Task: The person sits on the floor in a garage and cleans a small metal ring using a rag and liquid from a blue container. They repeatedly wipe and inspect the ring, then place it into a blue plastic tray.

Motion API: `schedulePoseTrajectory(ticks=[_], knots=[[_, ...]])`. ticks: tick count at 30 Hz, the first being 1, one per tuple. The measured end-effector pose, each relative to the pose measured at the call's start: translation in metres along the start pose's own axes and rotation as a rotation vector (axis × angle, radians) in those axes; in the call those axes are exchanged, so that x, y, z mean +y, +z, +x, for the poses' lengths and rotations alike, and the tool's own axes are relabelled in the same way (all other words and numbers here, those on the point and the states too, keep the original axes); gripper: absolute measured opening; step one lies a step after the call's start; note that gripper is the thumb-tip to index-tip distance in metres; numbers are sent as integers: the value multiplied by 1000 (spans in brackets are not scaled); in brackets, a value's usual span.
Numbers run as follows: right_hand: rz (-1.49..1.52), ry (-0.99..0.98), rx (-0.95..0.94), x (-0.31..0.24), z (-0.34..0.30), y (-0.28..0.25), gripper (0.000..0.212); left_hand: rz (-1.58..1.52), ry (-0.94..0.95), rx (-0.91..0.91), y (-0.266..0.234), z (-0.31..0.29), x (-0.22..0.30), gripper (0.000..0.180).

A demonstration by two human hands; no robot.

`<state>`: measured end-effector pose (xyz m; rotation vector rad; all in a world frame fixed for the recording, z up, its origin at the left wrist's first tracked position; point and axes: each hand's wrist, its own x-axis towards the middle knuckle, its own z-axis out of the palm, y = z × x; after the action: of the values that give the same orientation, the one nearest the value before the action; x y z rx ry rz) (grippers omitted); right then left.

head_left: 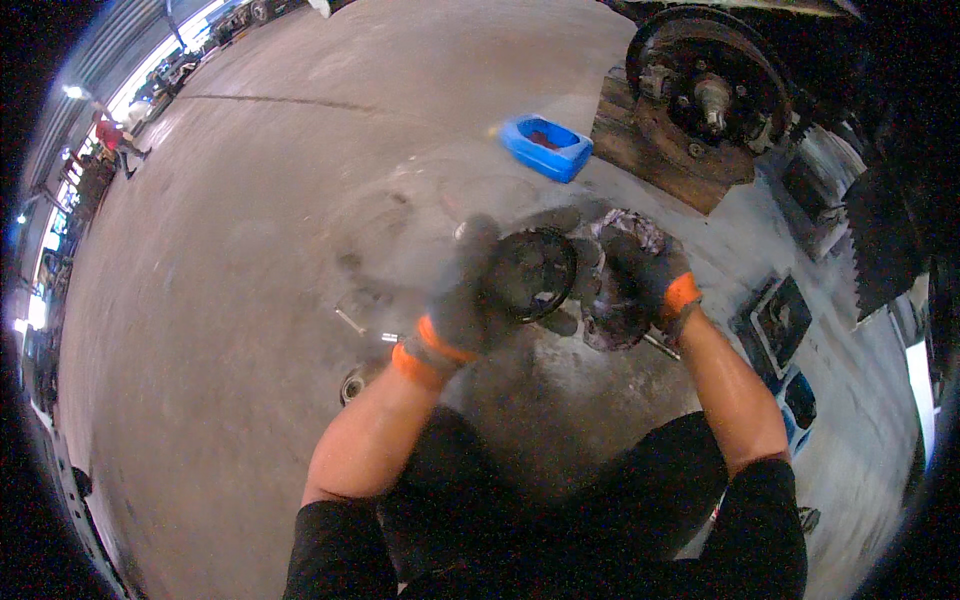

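Observation:
My left hand [465, 300], in a dark glove with an orange cuff, grips the left side of a dark round metal part [535, 272]. This part has a raised rim and a hollow face, tilted toward the right; its exact kind is unclear. My right hand [645, 275], gloved the same way, is closed around a crumpled greyish rag [612, 328] just right of the round part. The rag bulges out above and below the fingers. Blur smears the left fingers, and part of the metal piece lies hidden behind that glove.
Ahead stands a blue cut-open container [547, 148]. A brake assembly with a bare spindle [712, 100] sits beyond a wooden block [640, 145]. Small tools [390, 338] and a metal ring [352, 388] lie left; a square tray [782, 318] lies right. A distant person [115, 140] walks.

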<state>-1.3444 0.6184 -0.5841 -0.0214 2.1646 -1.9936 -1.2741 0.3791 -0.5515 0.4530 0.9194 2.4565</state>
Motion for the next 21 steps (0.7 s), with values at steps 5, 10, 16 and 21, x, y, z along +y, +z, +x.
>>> schedulePoseTrajectory(ticks=[5, 10, 16, 21], knots=[[130, -131, -40, 0, -13, 11, 33, 466, -185, 154, -1, -3, -19, 75], [240, -144, -244, -7, -22, 18, 35, -31, -135, 204, -3, 5, -21, 70], [375, -121, -484, 4, -10, 8, 41, -84, 46, 210, 8, 14, -35, 73], [236, 52, -261, -10, -20, 22, 38, -21, 88, 186, 18, 17, -39, 80]])
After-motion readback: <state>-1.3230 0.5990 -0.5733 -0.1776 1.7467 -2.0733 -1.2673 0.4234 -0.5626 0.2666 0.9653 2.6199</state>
